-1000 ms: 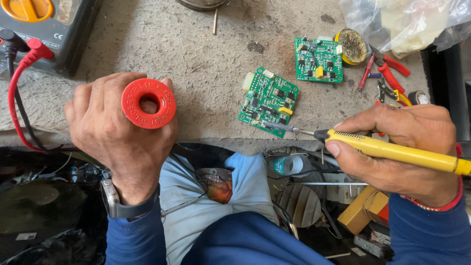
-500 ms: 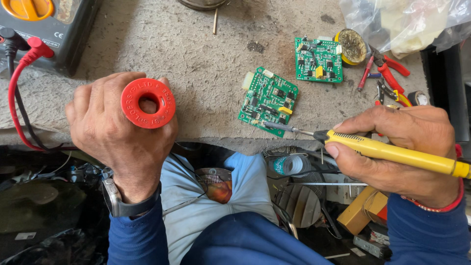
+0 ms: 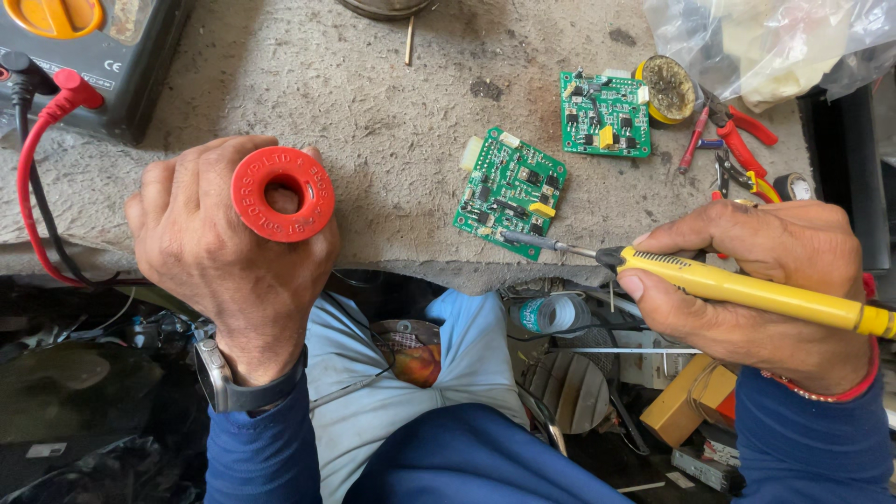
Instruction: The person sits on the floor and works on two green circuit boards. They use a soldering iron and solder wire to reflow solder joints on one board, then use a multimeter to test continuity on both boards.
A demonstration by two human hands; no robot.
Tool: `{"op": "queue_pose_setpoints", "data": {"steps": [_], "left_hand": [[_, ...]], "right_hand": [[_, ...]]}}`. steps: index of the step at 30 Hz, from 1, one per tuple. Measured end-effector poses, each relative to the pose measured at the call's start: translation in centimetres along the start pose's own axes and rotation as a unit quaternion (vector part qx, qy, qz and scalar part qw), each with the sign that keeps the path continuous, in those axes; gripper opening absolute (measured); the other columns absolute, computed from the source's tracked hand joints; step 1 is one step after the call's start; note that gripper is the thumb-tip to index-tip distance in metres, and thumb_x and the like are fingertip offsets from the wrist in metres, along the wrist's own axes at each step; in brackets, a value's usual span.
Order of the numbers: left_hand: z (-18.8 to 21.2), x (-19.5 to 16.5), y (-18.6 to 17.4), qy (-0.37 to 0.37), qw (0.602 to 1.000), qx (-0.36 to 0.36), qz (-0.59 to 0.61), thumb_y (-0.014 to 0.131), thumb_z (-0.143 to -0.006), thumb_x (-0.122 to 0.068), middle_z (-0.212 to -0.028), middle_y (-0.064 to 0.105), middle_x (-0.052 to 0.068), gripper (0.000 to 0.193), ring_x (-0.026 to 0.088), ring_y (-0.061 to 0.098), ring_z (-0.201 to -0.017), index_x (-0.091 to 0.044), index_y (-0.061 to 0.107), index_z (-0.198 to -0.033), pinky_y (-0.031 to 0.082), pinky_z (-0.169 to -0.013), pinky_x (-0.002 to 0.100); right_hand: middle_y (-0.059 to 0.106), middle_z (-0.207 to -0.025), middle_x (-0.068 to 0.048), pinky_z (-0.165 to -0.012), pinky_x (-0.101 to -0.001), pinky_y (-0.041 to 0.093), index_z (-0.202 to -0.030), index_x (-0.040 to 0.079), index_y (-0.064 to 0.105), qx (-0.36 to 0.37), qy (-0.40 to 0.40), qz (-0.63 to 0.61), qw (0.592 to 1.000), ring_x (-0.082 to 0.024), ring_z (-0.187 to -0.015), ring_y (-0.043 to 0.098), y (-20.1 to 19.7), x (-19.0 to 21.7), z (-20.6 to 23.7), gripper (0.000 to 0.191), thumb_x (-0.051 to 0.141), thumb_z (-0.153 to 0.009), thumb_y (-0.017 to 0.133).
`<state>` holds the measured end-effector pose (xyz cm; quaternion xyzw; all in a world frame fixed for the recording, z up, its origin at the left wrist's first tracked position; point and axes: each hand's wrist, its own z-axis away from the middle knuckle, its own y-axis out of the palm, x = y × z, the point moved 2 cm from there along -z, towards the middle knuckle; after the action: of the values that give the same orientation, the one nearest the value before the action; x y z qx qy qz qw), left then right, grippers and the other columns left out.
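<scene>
My left hand (image 3: 219, 261) grips a red solder spool (image 3: 282, 194), its round end with a centre hole facing me, at the near edge of the grey concrete bench (image 3: 355, 103). My right hand (image 3: 756, 289) holds a yellow soldering iron (image 3: 747, 291) like a pen. The iron's metal tip touches the near corner of a green circuit board (image 3: 509, 194) lying tilted near the bench edge. A second green circuit board (image 3: 605, 114) lies further back, to the right.
A dark multimeter (image 3: 89, 47) with an orange dial sits at the back left, its red lead (image 3: 37, 177) looping over the edge. A round flux tin (image 3: 670, 90), red-handled pliers (image 3: 737, 135) and a clear plastic bag (image 3: 775, 47) lie at the right. Clutter fills the floor below.
The soldering iron's tip has crept slightly left onto the near corner of the tilted board. The left hand with the spool has stayed put.
</scene>
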<state>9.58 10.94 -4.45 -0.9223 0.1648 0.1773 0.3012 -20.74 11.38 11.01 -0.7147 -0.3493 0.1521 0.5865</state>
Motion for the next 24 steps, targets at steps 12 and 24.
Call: {"op": "queue_pose_setpoints", "data": {"steps": [12,24], "left_hand": [[-0.03,0.12,0.02,0.003,1.0,-0.001,-0.001,0.077,-0.09,-0.012,-0.107,0.07,0.003,0.02,0.025,0.062,-0.098,-0.011,0.07,-0.108,0.045,-0.09,0.037],[-0.01,0.1,0.05,0.005,1.0,-0.003,0.0,0.077,-0.089,-0.01,-0.108,0.07,0.003,0.021,0.025,0.062,-0.099,-0.011,0.069,-0.109,0.045,-0.09,0.036]], "right_hand": [[0.073,-0.082,-0.008,-0.059,-0.0241,0.054,-0.087,-0.001,0.07,-0.019,0.057,-0.055,0.997,-0.012,-0.065,0.071,0.06,0.45,-0.27,0.019,0.01,-0.077,0.082],[0.073,-0.079,-0.007,-0.057,-0.0251,0.053,-0.086,0.0,0.071,-0.012,0.053,-0.02,0.998,-0.013,-0.063,0.071,-0.08,0.28,-0.44,0.021,0.013,-0.076,0.084]]}}
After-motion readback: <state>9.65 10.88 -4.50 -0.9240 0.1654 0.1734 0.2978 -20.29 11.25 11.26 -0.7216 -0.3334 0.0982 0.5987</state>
